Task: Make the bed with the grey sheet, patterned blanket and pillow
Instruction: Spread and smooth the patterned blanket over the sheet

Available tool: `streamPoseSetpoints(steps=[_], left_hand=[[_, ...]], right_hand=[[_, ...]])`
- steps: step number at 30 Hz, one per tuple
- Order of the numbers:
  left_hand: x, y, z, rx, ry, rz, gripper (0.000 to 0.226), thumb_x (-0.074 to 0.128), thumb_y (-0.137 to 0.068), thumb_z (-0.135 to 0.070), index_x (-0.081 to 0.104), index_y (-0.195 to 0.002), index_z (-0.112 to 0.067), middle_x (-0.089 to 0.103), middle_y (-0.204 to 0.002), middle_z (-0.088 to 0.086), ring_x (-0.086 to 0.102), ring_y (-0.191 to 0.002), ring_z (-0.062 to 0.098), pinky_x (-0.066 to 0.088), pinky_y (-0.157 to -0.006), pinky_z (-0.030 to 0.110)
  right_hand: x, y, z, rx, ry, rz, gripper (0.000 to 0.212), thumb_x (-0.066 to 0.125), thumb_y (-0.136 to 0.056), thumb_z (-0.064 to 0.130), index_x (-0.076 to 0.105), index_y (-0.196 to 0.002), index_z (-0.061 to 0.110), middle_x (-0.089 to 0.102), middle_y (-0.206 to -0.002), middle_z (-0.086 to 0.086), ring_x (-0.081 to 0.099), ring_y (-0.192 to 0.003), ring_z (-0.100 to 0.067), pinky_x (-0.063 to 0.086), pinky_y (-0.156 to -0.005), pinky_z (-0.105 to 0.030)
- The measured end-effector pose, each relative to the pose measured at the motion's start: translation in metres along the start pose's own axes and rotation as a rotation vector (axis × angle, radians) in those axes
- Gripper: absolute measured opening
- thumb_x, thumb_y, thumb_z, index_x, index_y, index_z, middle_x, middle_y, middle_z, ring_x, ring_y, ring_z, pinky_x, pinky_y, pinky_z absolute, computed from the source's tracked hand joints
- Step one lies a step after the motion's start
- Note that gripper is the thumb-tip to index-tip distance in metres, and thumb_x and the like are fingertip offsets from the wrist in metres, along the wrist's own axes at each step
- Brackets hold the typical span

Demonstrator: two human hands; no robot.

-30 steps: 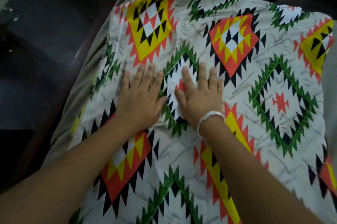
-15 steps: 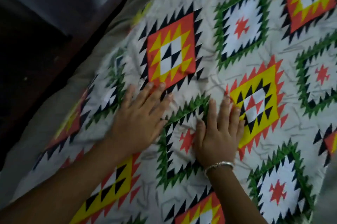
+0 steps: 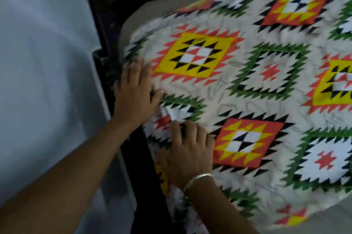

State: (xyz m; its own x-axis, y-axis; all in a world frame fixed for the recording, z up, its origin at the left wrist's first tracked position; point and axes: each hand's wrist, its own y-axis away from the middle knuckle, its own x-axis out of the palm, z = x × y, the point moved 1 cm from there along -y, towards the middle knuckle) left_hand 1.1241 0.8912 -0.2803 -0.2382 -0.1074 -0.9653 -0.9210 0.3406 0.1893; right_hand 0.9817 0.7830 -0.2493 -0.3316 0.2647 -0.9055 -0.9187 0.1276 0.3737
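Note:
The patterned blanket [image 3: 253, 88], white with orange, yellow, green and black diamonds, lies spread over the bed. My left hand [image 3: 136, 92] presses flat on its left edge, fingers apart and pointing up. My right hand [image 3: 188, 149], with a silver bangle on the wrist, lies palm down just below and to the right, fingers slightly curled on bunched cloth at the edge. The grey sheet [image 3: 144, 10] shows as a narrow strip beyond the blanket's far-left corner and again at the bottom right. No pillow is in view.
A dark bed frame [image 3: 106, 29] runs along the blanket's left side. Beyond it lies a pale grey-blue surface [image 3: 43, 73] that fills the left of the view. The picture is blurred by motion.
Both hands have slid left across the blanket to its edge beside the dark frame. The view has swung, so the pale surface on the left now shows.

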Motion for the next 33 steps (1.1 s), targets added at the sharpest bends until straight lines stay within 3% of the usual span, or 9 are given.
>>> streamPoseSetpoints(steps=[3, 6, 9, 11, 14, 19, 27, 30, 33], left_hand=[[0.015, 0.029, 0.022, -0.332, 0.549, 0.114, 0.086, 0.058, -0.083, -0.047, 0.016, -0.149, -0.013, 0.028, -0.149, 0.017, 0.035, -0.133, 0.034, 0.034, -0.106, 0.039], [0.033, 0.057, 0.016, -0.280, 0.889, 0.361, 0.076, 0.060, -0.088, -0.041, 0.020, -0.147, -0.017, 0.041, -0.144, 0.000, 0.043, -0.130, 0.017, 0.033, -0.097, 0.018], [0.045, 0.078, -0.002, -0.405, 1.101, 0.382, 0.072, 0.058, -0.089, -0.041, 0.023, -0.147, -0.015, 0.053, -0.130, -0.005, 0.050, -0.118, 0.011, 0.037, -0.087, 0.018], [0.049, 0.081, -0.002, -0.618, 1.329, 0.291, 0.069, 0.062, -0.087, -0.040, 0.032, -0.143, -0.014, 0.059, -0.117, -0.003, 0.055, -0.113, 0.016, 0.044, -0.085, 0.023], [0.055, 0.087, 0.012, -0.775, 1.718, 0.336, 0.029, 0.067, -0.085, -0.034, 0.065, -0.099, -0.008, 0.068, -0.081, 0.003, 0.065, -0.090, 0.029, 0.052, -0.068, 0.029], [0.039, 0.084, 0.015, -0.684, 1.623, 0.276, 0.024, 0.067, -0.086, -0.024, 0.067, -0.104, -0.009, 0.068, -0.100, 0.009, 0.064, -0.098, 0.025, 0.051, -0.088, 0.036], [-0.013, 0.092, 0.043, -0.696, 1.538, -0.411, 0.013, 0.057, -0.092, -0.018, 0.069, -0.090, -0.012, 0.069, -0.075, -0.006, 0.066, -0.072, 0.009, 0.055, -0.071, 0.026], [0.016, 0.100, 0.057, -0.698, 1.222, -0.238, 0.036, 0.058, -0.086, -0.035, 0.068, -0.107, -0.008, 0.070, -0.098, 0.006, 0.067, -0.092, 0.018, 0.054, -0.083, 0.035], [0.047, 0.102, 0.053, -0.707, 1.098, -0.023, 0.036, 0.052, -0.094, -0.030, 0.056, -0.126, -0.014, 0.062, -0.113, 0.001, 0.060, -0.104, 0.019, 0.048, -0.086, 0.027]], right_hand=[[0.023, 0.032, 0.039, -0.033, 0.052, 0.118, 0.086, 0.066, -0.052, 0.069, 0.059, -0.115, 0.011, 0.057, -0.091, -0.012, 0.054, -0.075, -0.032, 0.045, -0.063, -0.039], [0.038, 0.038, 0.045, 0.040, 0.085, 0.132, 0.088, 0.078, -0.045, 0.058, 0.050, -0.113, 0.008, 0.055, -0.084, -0.013, 0.056, -0.070, -0.032, 0.047, -0.055, -0.038], [0.038, 0.027, 0.043, 0.010, 0.183, 0.023, 0.049, 0.057, -0.075, 0.038, 0.042, -0.109, 0.007, 0.058, -0.082, -0.013, 0.061, -0.063, -0.032, 0.046, -0.046, -0.032], [0.031, 0.014, 0.046, -0.044, 0.238, 0.055, 0.040, 0.025, -0.088, 0.030, 0.035, -0.118, 0.007, 0.057, -0.102, -0.013, 0.065, -0.081, -0.032, 0.047, -0.059, -0.035], [0.027, 0.007, 0.049, -0.042, 0.222, 0.127, 0.038, 0.028, -0.095, 0.022, 0.025, -0.130, 0.006, 0.052, -0.121, -0.013, 0.060, -0.102, -0.032, 0.045, -0.073, -0.036], [0.021, 0.017, 0.047, -0.037, 0.121, 0.137, 0.023, 0.032, -0.093, 0.012, 0.028, -0.116, 0.011, 0.061, -0.109, -0.011, 0.063, -0.089, -0.034, 0.037, -0.059, -0.033], [-0.022, 0.016, 0.093, -0.296, -0.260, 0.093, 0.017, 0.040, -0.090, 0.022, 0.028, -0.102, 0.020, 0.061, -0.084, -0.006, 0.061, -0.077, -0.034, 0.034, -0.057, -0.032], [0.005, 0.010, 0.093, -0.271, -0.158, 0.239, 0.031, 0.039, -0.092, 0.017, 0.028, -0.120, 0.014, 0.063, -0.100, -0.009, 0.064, -0.085, -0.033, 0.039, -0.062, -0.035], [0.036, 0.006, 0.076, -0.199, -0.009, 0.351, 0.041, 0.044, -0.090, 0.014, 0.027, -0.127, 0.011, 0.060, -0.109, -0.010, 0.063, -0.093, -0.034, 0.043, -0.071, -0.038]])
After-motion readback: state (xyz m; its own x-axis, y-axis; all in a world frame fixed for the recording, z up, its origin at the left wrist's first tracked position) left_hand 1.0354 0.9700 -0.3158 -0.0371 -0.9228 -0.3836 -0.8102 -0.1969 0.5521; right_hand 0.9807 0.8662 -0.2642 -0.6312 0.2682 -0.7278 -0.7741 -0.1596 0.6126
